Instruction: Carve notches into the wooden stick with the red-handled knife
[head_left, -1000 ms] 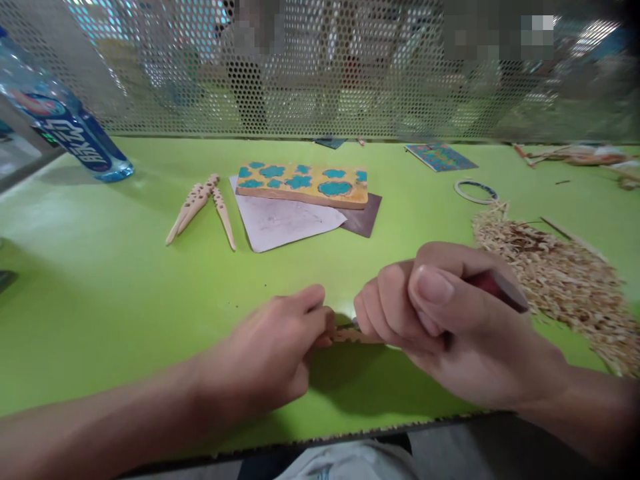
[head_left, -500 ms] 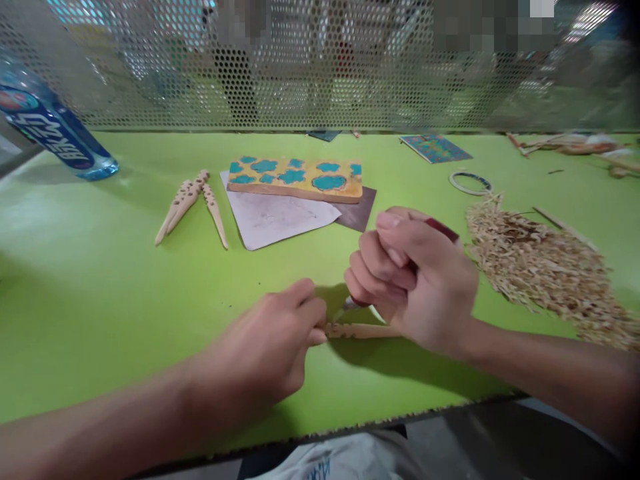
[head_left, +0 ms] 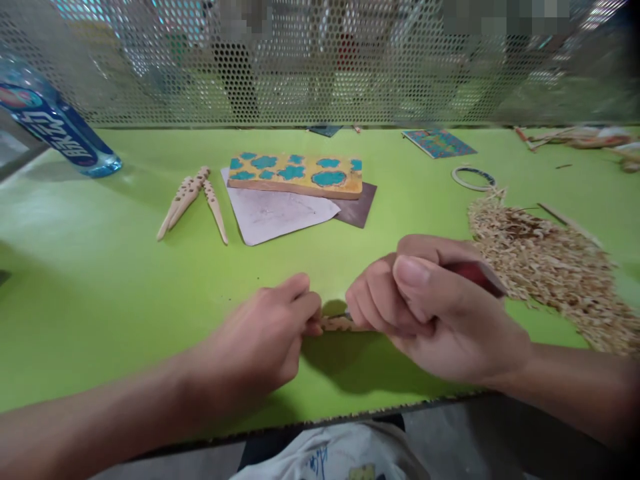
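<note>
Near the table's front edge, my left hand (head_left: 273, 330) pinches the left end of a pale carved wooden stick (head_left: 340, 324) with notches along it. My right hand (head_left: 435, 307) is a fist around a carving tool with a dark red handle (head_left: 475, 275). The tool's thin metal tip reaches the stick between my hands, tilted low. The stick's right part is hidden behind my right fingers. Several pale sticks with carved holes (head_left: 187, 197) lie together on the green table at the left.
A yellow board with blue patches (head_left: 295, 175) rests on white paper (head_left: 265, 217) and a dark sheet (head_left: 357, 207). A blue bottle (head_left: 65, 133) stands left. Wood shavings (head_left: 545, 267) and a tape ring (head_left: 473, 178) lie right. A perforated screen (head_left: 300, 80) closes the back.
My right hand has moved right and lower, tipping the tool flatter and covering more of the stick. My left hand has barely shifted, still on the stick's end.
</note>
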`<state>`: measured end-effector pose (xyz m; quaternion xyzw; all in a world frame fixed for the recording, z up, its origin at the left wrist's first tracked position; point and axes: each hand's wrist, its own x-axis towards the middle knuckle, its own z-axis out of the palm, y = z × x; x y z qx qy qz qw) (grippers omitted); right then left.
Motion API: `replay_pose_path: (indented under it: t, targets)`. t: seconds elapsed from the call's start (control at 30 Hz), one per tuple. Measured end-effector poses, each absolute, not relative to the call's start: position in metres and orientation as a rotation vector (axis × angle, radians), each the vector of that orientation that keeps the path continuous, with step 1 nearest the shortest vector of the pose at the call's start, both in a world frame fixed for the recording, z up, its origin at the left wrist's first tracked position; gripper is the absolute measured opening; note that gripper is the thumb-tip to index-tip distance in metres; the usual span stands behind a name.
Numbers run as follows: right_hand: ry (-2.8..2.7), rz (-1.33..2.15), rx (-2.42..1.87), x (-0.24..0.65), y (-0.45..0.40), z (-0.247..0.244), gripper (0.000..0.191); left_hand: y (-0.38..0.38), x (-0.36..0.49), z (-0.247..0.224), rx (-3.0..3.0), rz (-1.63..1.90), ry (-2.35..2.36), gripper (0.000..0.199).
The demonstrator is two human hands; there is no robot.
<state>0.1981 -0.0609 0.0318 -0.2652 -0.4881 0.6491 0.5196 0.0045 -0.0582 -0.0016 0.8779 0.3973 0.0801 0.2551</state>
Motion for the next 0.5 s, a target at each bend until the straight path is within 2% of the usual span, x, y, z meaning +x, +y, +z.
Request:
replay_pose_path:
  t: [0.17, 0.4, 0.5]
  targets:
    - [-1.164, 1.409, -0.680, 0.197, -0.071, 0.026, 0.049, -0.057, 0.005, -0.001, 2.422, 0.213, 1.082, 0.020]
    - [-1.416, 1.687, -0.486, 0.213, -0.057, 0.033, 0.053, -0.057, 0.002, -0.006, 2.430, 0.308, 1.050, 0.022]
    - [-1.433, 1.659, -0.530, 0.212, -0.055, 0.032, 0.048, -0.057, 0.001, -0.007, 2.395, 0.304, 1.045, 0.021]
